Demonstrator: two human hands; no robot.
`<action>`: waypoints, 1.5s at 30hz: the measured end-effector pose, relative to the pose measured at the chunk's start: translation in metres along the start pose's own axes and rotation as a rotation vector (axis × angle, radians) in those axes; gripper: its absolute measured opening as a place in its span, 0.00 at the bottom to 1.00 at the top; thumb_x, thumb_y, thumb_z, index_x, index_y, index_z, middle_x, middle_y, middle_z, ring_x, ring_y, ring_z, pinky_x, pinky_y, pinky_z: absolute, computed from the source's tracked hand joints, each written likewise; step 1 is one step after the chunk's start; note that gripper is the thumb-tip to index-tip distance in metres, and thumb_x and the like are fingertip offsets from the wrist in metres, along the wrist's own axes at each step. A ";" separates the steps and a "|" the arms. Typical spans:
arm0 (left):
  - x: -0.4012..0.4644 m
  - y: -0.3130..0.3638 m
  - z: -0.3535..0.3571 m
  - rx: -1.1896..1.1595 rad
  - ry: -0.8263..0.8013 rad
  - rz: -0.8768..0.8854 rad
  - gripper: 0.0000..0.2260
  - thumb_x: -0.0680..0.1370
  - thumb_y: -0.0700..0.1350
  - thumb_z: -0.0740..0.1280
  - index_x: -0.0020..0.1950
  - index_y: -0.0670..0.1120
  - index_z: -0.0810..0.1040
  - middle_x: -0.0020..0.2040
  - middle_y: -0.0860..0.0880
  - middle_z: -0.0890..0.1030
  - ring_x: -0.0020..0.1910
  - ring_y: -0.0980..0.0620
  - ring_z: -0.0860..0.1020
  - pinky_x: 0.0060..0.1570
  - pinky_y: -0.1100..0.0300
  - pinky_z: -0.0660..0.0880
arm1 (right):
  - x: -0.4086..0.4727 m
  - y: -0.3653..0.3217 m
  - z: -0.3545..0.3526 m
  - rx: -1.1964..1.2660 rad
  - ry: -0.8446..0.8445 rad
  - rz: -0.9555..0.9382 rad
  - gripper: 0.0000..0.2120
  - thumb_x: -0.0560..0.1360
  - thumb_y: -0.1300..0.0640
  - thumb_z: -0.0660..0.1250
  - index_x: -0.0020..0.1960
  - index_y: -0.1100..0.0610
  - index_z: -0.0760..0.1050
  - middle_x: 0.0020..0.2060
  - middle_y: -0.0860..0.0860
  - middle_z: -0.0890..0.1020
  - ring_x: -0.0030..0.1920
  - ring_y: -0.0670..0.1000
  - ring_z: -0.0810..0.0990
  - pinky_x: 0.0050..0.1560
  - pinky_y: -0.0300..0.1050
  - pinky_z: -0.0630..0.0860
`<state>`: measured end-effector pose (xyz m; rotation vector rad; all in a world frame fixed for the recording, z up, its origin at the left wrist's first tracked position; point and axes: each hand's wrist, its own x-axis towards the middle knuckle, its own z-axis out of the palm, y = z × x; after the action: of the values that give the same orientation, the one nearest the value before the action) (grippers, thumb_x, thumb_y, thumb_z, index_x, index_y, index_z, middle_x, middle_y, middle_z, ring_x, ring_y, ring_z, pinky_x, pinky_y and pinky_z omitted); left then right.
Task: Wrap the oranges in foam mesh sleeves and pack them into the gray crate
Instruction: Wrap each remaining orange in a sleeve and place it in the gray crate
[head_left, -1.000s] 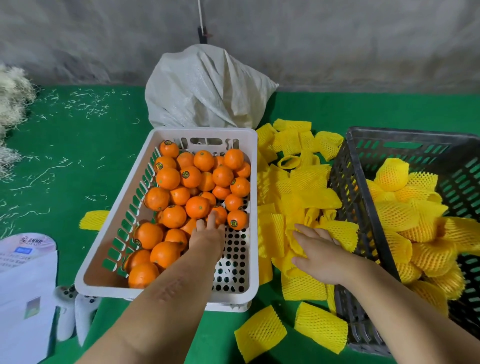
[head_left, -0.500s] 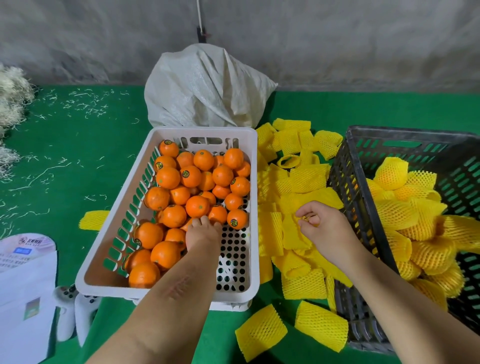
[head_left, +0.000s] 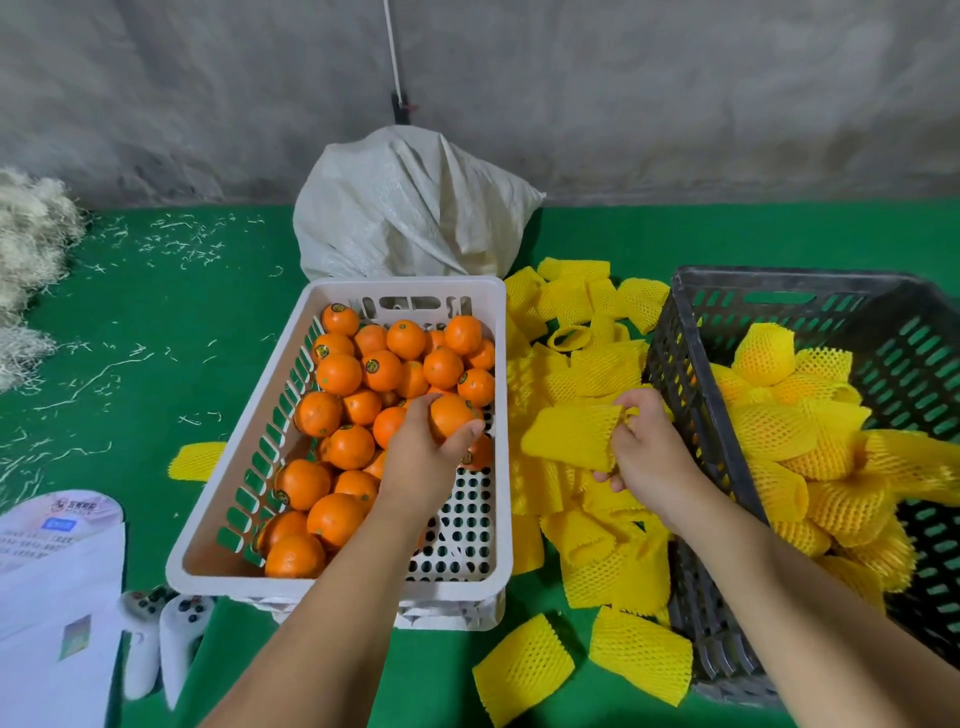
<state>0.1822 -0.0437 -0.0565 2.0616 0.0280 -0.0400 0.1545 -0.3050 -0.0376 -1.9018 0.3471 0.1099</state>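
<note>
At the far left edge sits a heap of pale wood-wool shavings (head_left: 26, 244), with stray strands across the green mat (head_left: 156, 322). Near the lower left lie a white printed paper bag (head_left: 52, 597) and a white game controller (head_left: 161, 644). A white woven sack (head_left: 410, 208) stands against the wall behind the white perforated crate (head_left: 249, 447), which holds a pile of bare oranges (head_left: 343, 415). Over that crate, the left hand (head_left: 421, 457) curls its fingers around one orange (head_left: 449, 415), lifted just above the others. Between the two crates spreads a heap of loose yellow foam mesh sleeves (head_left: 571, 332). The right hand (head_left: 649, 452) pinches the end of one sleeve (head_left: 571, 436), held above the heap. At the right, the gray crate (head_left: 685, 374) holds wrapped oranges (head_left: 779, 431).
</note>
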 end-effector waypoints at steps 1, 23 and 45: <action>-0.011 0.009 0.001 -0.089 -0.010 0.046 0.33 0.79 0.61 0.71 0.80 0.52 0.65 0.65 0.55 0.76 0.58 0.58 0.80 0.47 0.67 0.78 | -0.001 -0.001 0.000 0.032 -0.008 0.000 0.14 0.83 0.65 0.57 0.62 0.47 0.66 0.48 0.59 0.80 0.29 0.51 0.83 0.28 0.44 0.77; -0.060 0.063 0.054 -0.543 -0.580 0.017 0.18 0.77 0.48 0.77 0.67 0.53 0.83 0.78 0.47 0.71 0.70 0.41 0.77 0.50 0.54 0.82 | -0.005 -0.001 -0.003 0.064 0.038 -0.129 0.10 0.76 0.62 0.72 0.56 0.52 0.79 0.50 0.50 0.84 0.51 0.50 0.83 0.49 0.45 0.79; -0.056 0.053 0.061 -0.759 -0.255 -0.028 0.22 0.77 0.51 0.72 0.68 0.61 0.70 0.58 0.50 0.84 0.62 0.45 0.82 0.64 0.43 0.79 | -0.060 -0.010 0.013 -0.270 0.108 -0.646 0.10 0.77 0.59 0.71 0.55 0.48 0.77 0.49 0.38 0.73 0.51 0.44 0.76 0.47 0.39 0.75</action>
<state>0.1272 -0.1228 -0.0358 1.2859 -0.0755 -0.2674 0.1013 -0.2789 -0.0187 -2.2016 -0.2337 -0.3960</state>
